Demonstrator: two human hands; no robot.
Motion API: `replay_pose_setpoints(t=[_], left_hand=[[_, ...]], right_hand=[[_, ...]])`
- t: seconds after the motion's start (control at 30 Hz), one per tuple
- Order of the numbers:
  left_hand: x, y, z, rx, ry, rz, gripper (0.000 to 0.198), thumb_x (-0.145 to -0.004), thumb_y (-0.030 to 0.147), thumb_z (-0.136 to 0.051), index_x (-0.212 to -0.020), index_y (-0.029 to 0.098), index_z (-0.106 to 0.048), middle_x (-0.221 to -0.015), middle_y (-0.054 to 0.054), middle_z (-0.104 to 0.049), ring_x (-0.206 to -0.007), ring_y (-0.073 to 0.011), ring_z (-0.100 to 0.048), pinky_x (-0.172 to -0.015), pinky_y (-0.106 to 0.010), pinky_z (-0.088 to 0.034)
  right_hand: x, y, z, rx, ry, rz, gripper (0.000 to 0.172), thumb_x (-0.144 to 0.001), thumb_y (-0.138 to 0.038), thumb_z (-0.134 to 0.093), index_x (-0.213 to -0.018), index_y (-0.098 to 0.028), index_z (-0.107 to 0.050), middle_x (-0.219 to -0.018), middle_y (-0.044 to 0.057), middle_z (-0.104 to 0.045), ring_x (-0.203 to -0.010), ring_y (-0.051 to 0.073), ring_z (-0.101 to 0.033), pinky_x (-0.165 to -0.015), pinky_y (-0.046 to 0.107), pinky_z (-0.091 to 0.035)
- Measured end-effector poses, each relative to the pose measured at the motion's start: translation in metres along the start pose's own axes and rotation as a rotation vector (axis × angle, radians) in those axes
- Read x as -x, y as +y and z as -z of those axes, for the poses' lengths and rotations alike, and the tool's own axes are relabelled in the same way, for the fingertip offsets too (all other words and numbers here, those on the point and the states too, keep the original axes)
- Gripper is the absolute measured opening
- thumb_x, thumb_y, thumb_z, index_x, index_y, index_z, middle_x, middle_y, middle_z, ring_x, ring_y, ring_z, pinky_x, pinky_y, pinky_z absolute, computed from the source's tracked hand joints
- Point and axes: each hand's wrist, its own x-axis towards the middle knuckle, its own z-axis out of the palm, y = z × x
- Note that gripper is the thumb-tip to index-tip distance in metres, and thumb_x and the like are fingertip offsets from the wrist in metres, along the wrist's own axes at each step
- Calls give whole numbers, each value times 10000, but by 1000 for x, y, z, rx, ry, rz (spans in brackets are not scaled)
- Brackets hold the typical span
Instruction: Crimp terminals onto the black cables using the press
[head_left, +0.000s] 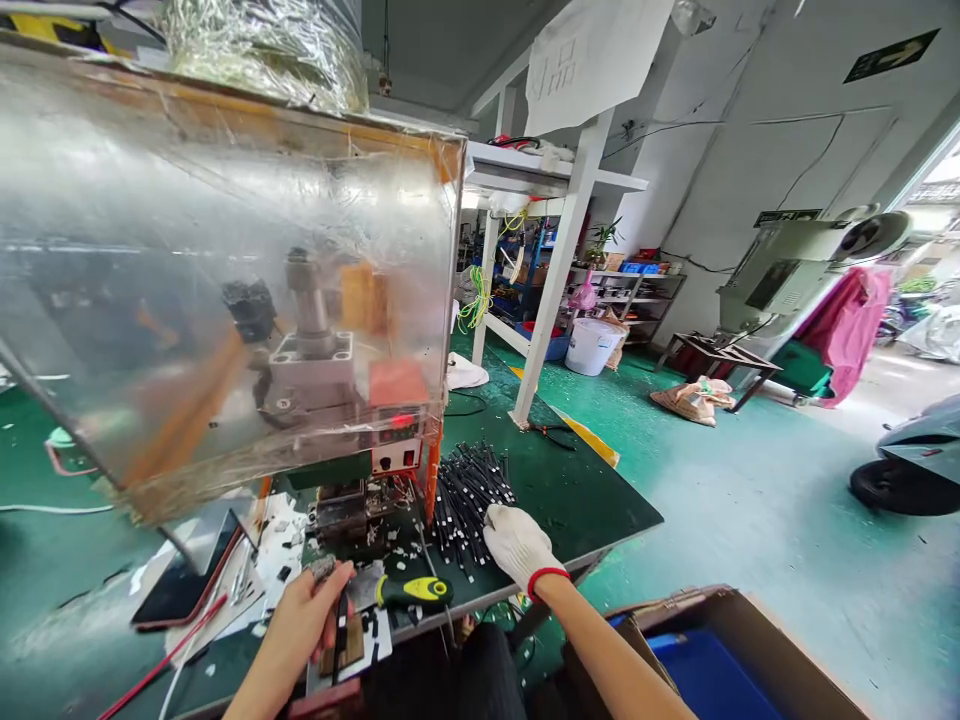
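Note:
My left hand [307, 605], bare and with a grey wrapping on a fingertip, is closed at the bench's front edge. Its fingers pinch a thin black strip [340, 635] that hangs down over a small wooden block [351, 648]. Just right of those fingers lies a scraper with a green-and-black handle [416, 591]. In a white knit glove with a red cuff, my right hand [517, 545] rests against the near right side of a pile of black strips with white ends [469, 495]. Its fingers are curled together, and whatever they grip is hidden.
A machine behind a cloudy plastic guard [225, 240] fills the left, with a control box [397, 455] beneath. A phone [191, 575] and a red rod [165, 655] lie at left. A cardboard box with blue lining [712, 660] stands low right. A white post [559, 270] rises behind the bench.

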Motion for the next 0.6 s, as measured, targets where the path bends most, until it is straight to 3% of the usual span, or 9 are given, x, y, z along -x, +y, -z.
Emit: replay_pose_setpoints(t=[0.1,0.23,0.37,0.47,0.6], left_hand=[[-1,1,-5,31,22,-6,641,-479,805,-588,-611,178,-602,-418,11,-586,-259,-81,-372,-282,-206,-233],[-1,3,-7,96,31,9,546,-500,741,-605,-525,198,-551,-315,66,-440,-250,-74,-347,-291,-186,-187],[1,9,-1,176,16,20,461,-545,654,-598,-513,198,-536,-333,109,-358,-257,-37,-267,-321,-174,-111],[4,12,4,204,-8,27,442,-558,641,-578,-520,203,-525,-358,101,-382,-265,-28,-233,-335,-178,-79],[8,7,4,176,-70,6,454,-548,645,-591,-465,203,-527,-328,98,-356,-259,-33,-214,-334,-201,-103]], right_hand=[[5,9,9,-138,57,-17,214,-857,-223,-387,-888,-193,-596,-854,78,-699,-795,179,-655,-608,248,-366],[23,2,17,-707,10,-3,193,-859,-348,-388,-813,-203,-507,-620,-15,-596,-491,100,-539,-494,206,-368],[47,-44,2,-1137,-256,158,255,-758,-452,-488,-782,-198,-488,-596,-42,-581,-359,64,-428,-372,187,-328],[58,-87,-18,-1211,-424,217,270,-718,-448,-510,-775,-185,-502,-559,-41,-584,-306,51,-391,-329,177,-295],[58,-124,-39,-1251,-510,234,336,-693,-500,-536,-789,-181,-498,-528,-54,-559,-298,56,-399,-313,176,-309]])
